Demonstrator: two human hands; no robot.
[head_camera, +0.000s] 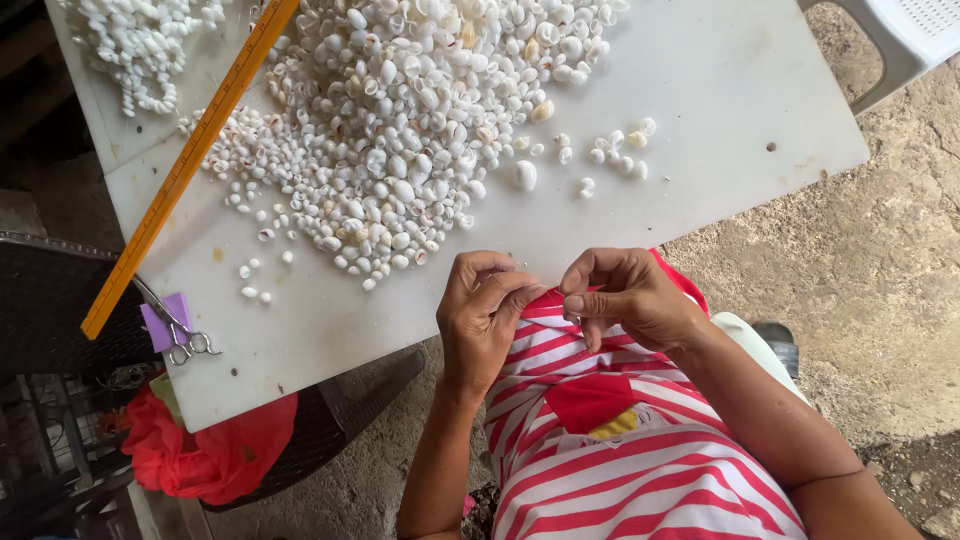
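Fingertips of the left hand (482, 305) and right hand (625, 295) pinch shut on something too small to identify, near the heap of small white seashells (420, 130); it could slip unseen onto the red-and-white striped lap (620, 450).

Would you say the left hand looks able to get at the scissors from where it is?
Probably yes: the scissors lie uncovered at the table edge, on the left hand side, with nothing between them.
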